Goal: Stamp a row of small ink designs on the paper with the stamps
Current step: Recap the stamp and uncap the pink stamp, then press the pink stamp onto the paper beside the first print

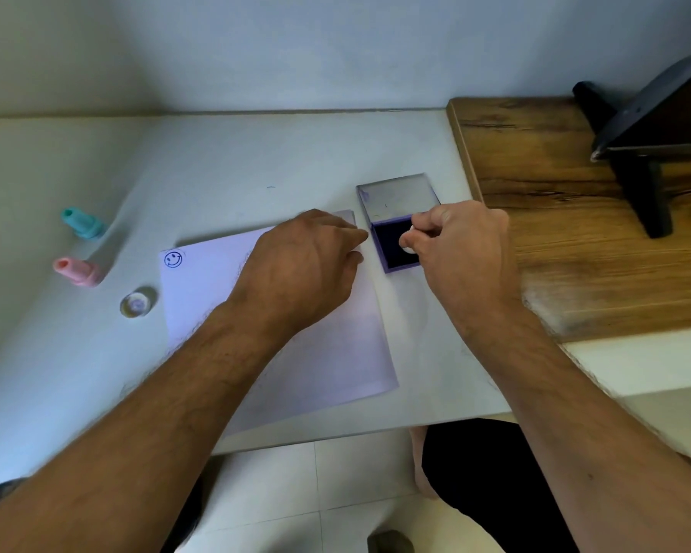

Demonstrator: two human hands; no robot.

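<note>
A white sheet of paper lies on the table, with one blue smiley print in its top left corner. My left hand rests palm down on the paper's upper right part, fingers reaching toward the ink pad. The open purple ink pad sits just right of the paper, its clear lid folded back. My right hand pinches a small pale stamp down onto the dark pad. A teal stamp, a pink stamp and a clear round stamp lie left of the paper.
The white table meets a wall at the back. A wooden board lies on the right with a dark tablet on a black stand. The table's front edge runs below the paper, with tiled floor beneath.
</note>
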